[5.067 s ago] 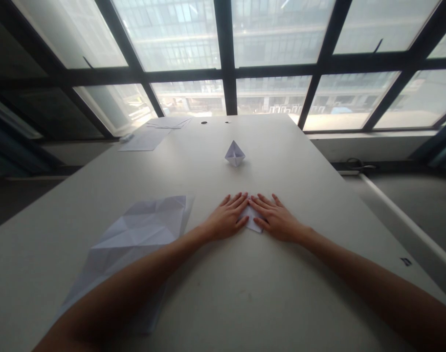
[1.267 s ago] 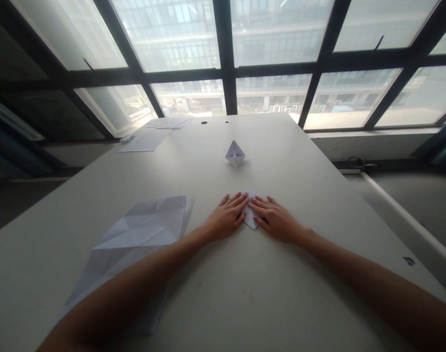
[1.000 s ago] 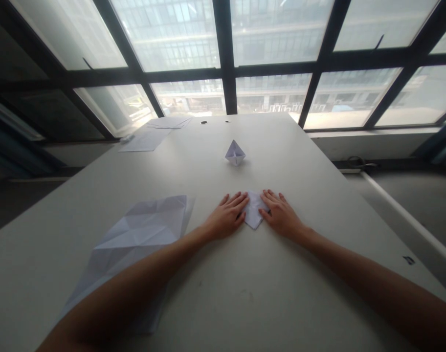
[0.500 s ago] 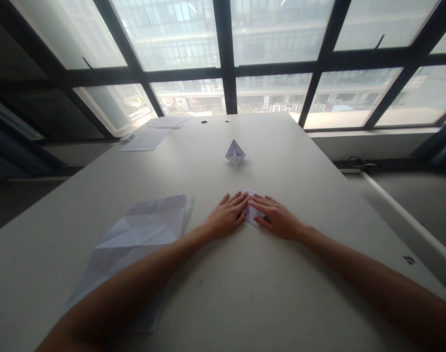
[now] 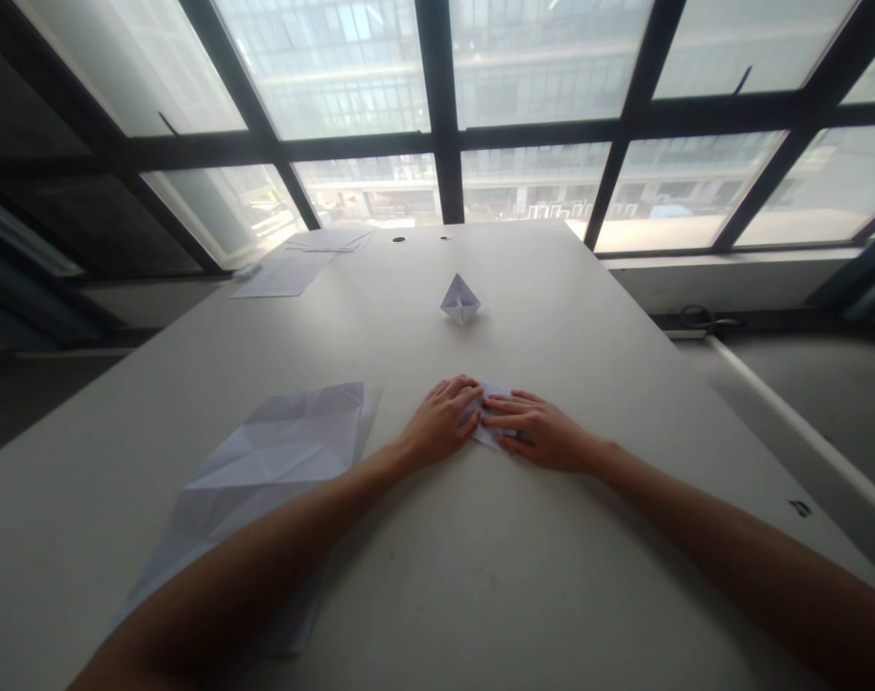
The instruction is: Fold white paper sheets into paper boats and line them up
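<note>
A small folded piece of white paper (image 5: 487, 437) lies on the white table between my two hands, partly covered by their fingers. My left hand (image 5: 441, 419) has its fingers bent together over the paper's left side, with the thumb close to the near edge, gripping it. Across the right part of the same paper rests my right hand (image 5: 542, 429), its fingers stretched out and slightly apart. Beyond the hands stands a folded paper boat (image 5: 461, 305) with a pointed peak.
Creased white sheets (image 5: 271, 461) lie at the left, partly under my left forearm. More paper (image 5: 283, 274) is at the table's far left corner. A small dark mark (image 5: 798, 509) shows near the right edge. Framed windows (image 5: 444, 106) rise behind the table (image 5: 581, 326).
My left hand's fingers have gone from lying flat to bending over the paper's left side. The folded paper has turned slightly. My right hand's fingers have shifted a little lower on it.
</note>
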`<state>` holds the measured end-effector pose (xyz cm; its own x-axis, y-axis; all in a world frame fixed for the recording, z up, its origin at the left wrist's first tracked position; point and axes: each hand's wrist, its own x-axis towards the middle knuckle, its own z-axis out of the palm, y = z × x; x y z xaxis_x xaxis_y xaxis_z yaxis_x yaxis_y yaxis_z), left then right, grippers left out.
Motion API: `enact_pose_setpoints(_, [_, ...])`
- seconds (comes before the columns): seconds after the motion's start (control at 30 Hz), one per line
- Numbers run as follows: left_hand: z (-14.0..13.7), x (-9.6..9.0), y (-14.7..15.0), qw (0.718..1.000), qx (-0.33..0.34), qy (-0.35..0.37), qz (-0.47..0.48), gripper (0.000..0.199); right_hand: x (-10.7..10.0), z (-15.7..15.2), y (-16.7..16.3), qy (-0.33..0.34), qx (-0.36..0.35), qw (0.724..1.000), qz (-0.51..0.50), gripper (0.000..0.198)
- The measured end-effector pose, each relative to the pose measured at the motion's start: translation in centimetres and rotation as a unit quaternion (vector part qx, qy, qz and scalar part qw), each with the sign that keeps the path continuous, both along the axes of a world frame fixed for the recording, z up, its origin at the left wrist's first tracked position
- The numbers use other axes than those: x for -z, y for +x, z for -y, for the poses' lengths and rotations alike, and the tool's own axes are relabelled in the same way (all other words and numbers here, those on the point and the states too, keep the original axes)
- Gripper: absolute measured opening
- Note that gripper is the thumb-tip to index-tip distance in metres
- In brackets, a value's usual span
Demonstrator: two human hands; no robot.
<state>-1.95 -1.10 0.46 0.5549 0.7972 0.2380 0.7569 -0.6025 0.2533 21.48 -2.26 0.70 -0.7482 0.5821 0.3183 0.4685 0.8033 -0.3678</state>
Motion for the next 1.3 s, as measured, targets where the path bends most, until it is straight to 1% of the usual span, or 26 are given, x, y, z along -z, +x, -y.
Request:
enact_pose_setpoints(0.23, [0.0,0.4,-0.1,0.998,0.005,-0.031,-0.05,0.052,0.0,0.1,0.2,0.011,0.008,1.0,0.008,0.041])
enact_pose_setpoints(0.47, [0.1,0.2,-0.1,0.997,0.008,-0.031,-0.067,0.055,0.0,0.1,0.0,0.015,0.015,1.0,-0.005,0.039])
enact_pose_setpoints(0.53, [0.1,0.2,-0.1,0.997,0.008,-0.031,-0.067,0.056,0.2,0.0,-0.1,0.018,0.028,0.999,-0.013,0.038])
enact_pose_setpoints(0.6, [0.1,0.2,-0.1,0.997,0.009,-0.03,-0.067,0.056,0.4,-0.1,-0.2,0.02,0.056,0.998,-0.016,0.036])
enact_pose_setpoints(0.7, [0.0,0.3,-0.2,0.997,0.011,-0.032,-0.07,0.056,0.9,-0.4,-0.2,0.024,0.121,0.992,-0.01,0.035])
enact_pose_setpoints(0.83, [-0.1,0.2,-0.1,0.997,0.01,-0.041,-0.072,0.056,1.6,-0.7,0.0,0.024,0.202,0.979,-0.007,0.037])
enact_pose_setpoints(0.97, [0.0,0.1,-0.1,0.996,0.014,-0.046,-0.073,0.057,1.7,-1.0,0.1,0.022,0.256,0.966,-0.026,0.041])
enact_pose_setpoints(1.0, [0.0,0.1,-0.1,0.996,0.015,-0.047,-0.074,0.057,1.5,-1.0,0.1,0.021,0.256,0.966,-0.041,0.041])
enact_pose_setpoints(1.07, [0.0,0.1,-0.1,0.996,0.014,-0.045,-0.073,0.056,1.1,-0.8,0.0,0.018,0.228,0.971,-0.071,0.041])
enact_pose_setpoints(1.17, [0.1,0.1,-0.1,0.997,0.015,-0.035,-0.066,0.055,0.4,-0.3,-0.1,0.009,0.135,0.988,-0.079,0.044])
enact_pose_setpoints(1.23, [0.2,0.1,0.0,0.998,0.016,-0.03,-0.062,0.055,0.2,0.1,-0.2,0.002,0.062,0.996,-0.057,0.048])
enact_pose_setpoints(1.3, [0.3,0.1,0.0,0.997,0.017,-0.029,-0.063,0.054,0.3,0.2,-0.2,0.003,0.012,0.999,-0.035,0.048])
